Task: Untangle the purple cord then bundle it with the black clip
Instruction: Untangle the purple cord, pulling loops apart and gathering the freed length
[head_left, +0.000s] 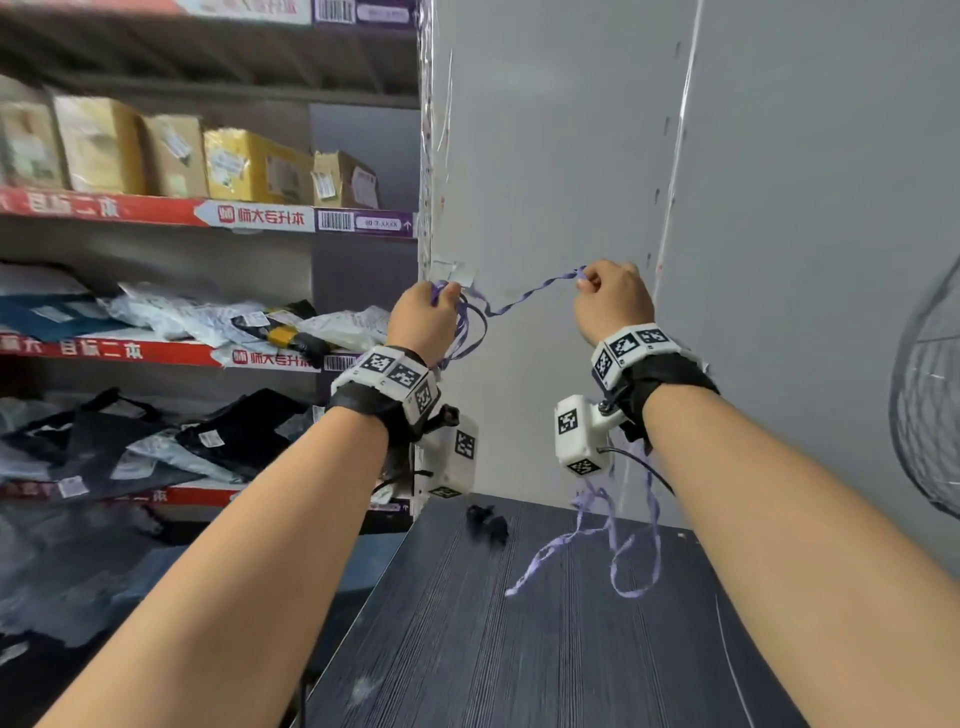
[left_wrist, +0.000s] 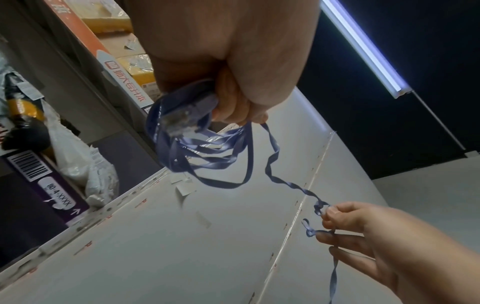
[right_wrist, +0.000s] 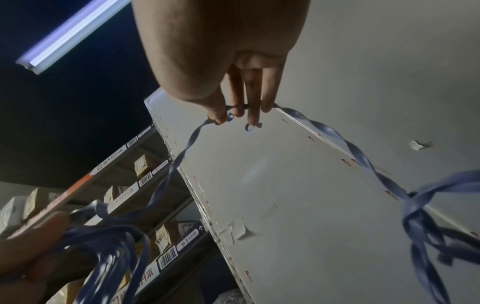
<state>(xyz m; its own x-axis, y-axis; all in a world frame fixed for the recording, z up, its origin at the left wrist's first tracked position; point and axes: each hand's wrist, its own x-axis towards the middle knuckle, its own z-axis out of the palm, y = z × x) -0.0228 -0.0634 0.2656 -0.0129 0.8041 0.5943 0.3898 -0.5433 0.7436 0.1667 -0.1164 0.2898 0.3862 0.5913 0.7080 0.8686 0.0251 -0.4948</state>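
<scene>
We find coiling under way: left hand (head_left: 423, 317) grips gathered loops of the purple cord (head_left: 524, 299), right hand (head_left: 613, 301) pinches the strand. Tangled tail hangs over the table (head_left: 467, 649); black clip (head_left: 488, 522) lies there. Next: clear that tail.

We hold the cord (head_left: 524, 300) strung between our left hand (head_left: 423, 319) and right hand (head_left: 613, 301), above the table (head_left: 467, 649). The clip (head_left: 487, 522) lies on the table, below the hands. Shelves (head_left: 156, 218) stand left.
</scene>
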